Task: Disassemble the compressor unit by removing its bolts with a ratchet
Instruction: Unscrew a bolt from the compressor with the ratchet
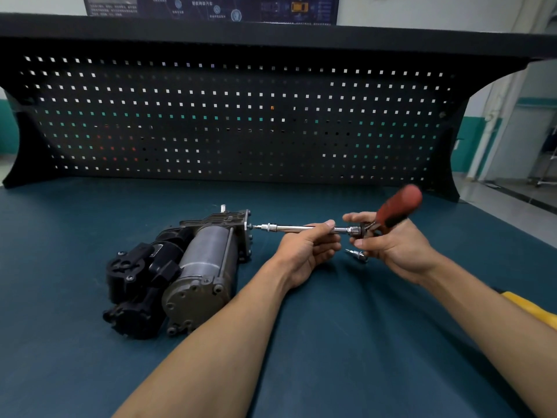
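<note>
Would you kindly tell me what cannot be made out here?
- Ratchet handle: motion-blurred, head view.
- Ratchet head: mostly hidden inside the right hand, head view.
- Extension bar: middle covered by the left hand, head view.
- Bit tip at the compressor: too small to tell if seated, head view.
- Yellow object: cut by the right edge, head view.
</note>
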